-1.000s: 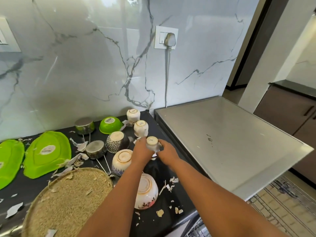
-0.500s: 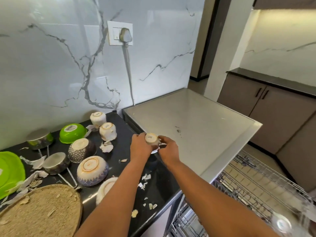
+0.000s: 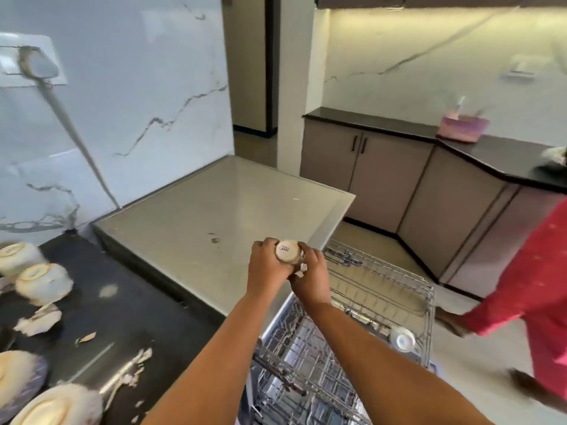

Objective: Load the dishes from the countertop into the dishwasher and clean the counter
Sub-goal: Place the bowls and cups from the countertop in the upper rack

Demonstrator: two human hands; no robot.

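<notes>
Both hands, left hand (image 3: 266,262) and right hand (image 3: 310,279), grip one inverted cup (image 3: 287,251) above the dishwasher rack (image 3: 380,289). One cup (image 3: 402,338) is racked. Bowls (image 3: 43,283) and scraps remain left on the counter (image 3: 129,302).

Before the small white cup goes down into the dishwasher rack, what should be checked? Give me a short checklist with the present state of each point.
1. Grip: left hand and right hand both hold the small white ceramic cup: ok.
2. Cup orientation: base faces up, mouth down: ok.
3. Pulled-out wire upper rack: has open space: ok.
4. Rack contents: one small white cup at the near right corner, apart from the hands: ok.
5. Surroundings: person in red clothing close beside the rack: not ok.
6. Cup inside empty: cannot tell.
</notes>
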